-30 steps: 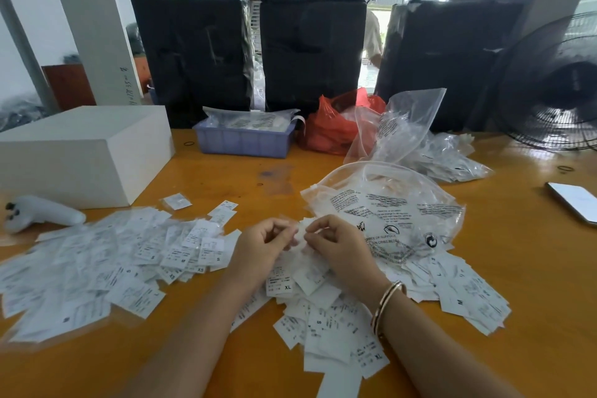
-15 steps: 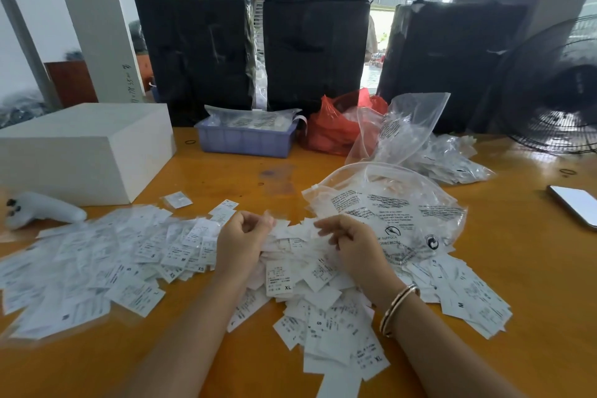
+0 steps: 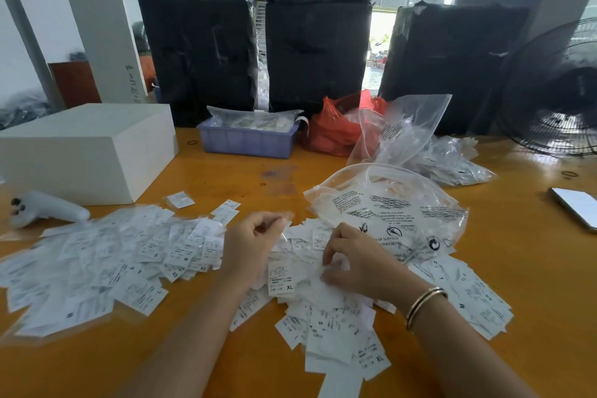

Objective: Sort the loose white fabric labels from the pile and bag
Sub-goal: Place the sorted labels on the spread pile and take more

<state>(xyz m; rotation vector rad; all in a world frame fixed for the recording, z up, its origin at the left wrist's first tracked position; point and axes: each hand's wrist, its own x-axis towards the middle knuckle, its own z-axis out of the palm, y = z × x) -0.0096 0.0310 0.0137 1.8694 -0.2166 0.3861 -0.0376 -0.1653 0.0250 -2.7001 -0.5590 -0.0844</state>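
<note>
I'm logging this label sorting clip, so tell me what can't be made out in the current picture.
- Head view: whether the left hand holds a label; its curled fingers are motion-blurred.
- Small print on the labels: too small, only size letters read.
- Labels under the right hand: covered by it.
- Phone: cut off by the right edge.
- Contents of the blue tray: hidden under plastic.

Blurred left hand (image 3: 250, 244); phone (image 3: 576, 207) cut by right edge.

White box (image 3: 87, 152) left; bare table (image 3: 523, 236) right
</note>
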